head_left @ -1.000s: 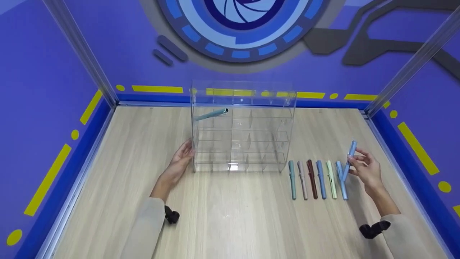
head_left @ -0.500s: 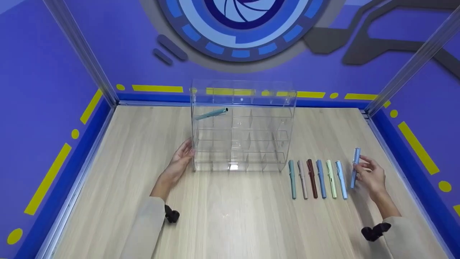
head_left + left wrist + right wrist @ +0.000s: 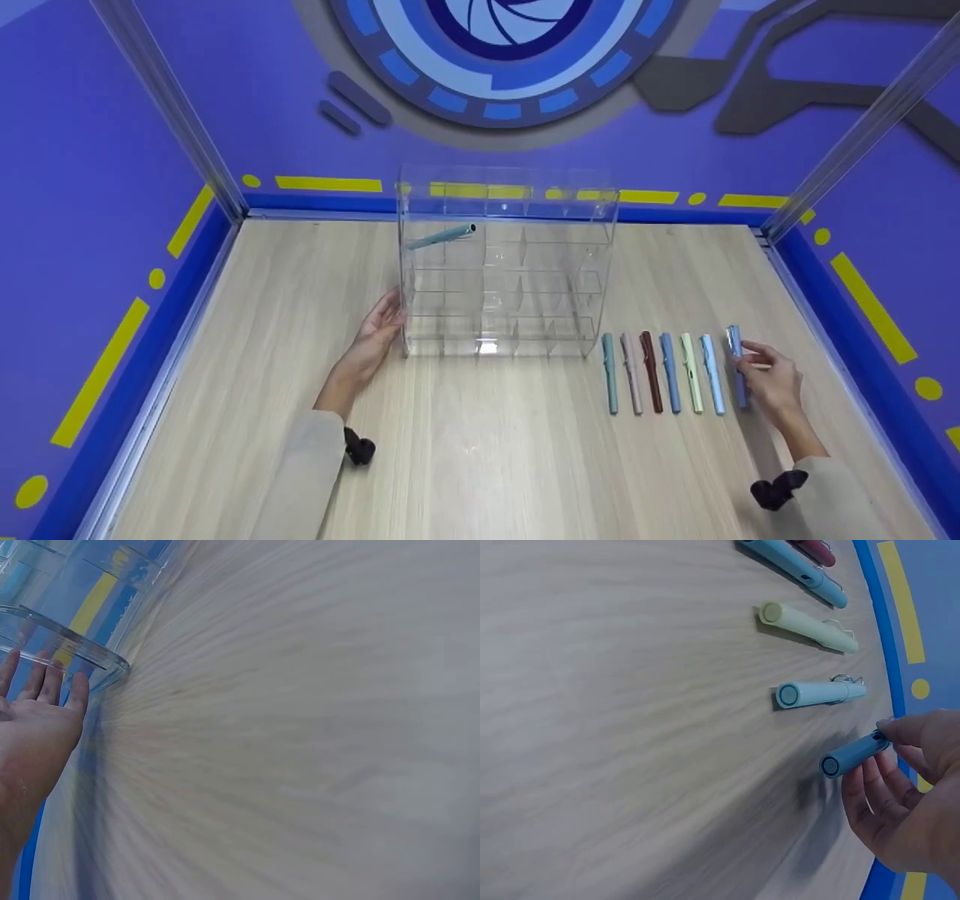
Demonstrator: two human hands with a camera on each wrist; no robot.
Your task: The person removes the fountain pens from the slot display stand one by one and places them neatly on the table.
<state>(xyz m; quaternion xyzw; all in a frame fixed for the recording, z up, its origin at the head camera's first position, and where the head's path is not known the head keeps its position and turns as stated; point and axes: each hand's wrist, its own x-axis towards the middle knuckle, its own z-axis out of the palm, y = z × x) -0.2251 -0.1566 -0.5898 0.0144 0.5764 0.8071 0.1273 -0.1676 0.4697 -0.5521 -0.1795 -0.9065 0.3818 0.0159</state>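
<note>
My right hand [image 3: 772, 379] pinches a blue pen [image 3: 855, 756] by its clip end, between thumb and fingers. In the right wrist view it hangs just above the table, to the right of a light blue pen [image 3: 713, 375]. My left hand [image 3: 371, 349] touches the lower left side of a clear acrylic rack [image 3: 484, 330] with fingers extended. Inside the rack, a teal pen [image 3: 442, 237] lies slanted in an upper left compartment. Side by side on the table lie a pale green pen [image 3: 691, 373], a darker blue pen [image 3: 670, 373], a dark red pen [image 3: 652, 373], a pinkish-grey pen [image 3: 632, 375] and a green pen [image 3: 610, 373].
The wooden table [image 3: 480, 450] is bounded by a blue printed back wall [image 3: 315, 150] and similar side walls. Metal posts [image 3: 169, 112] stand at the back corners. The rack stands near the middle, left of the pen row.
My right hand has brought the blue pen away from the light blue pen, rightward then down toward the table, turning it nearly parallel with the row. The left hand and rack have stayed put.
</note>
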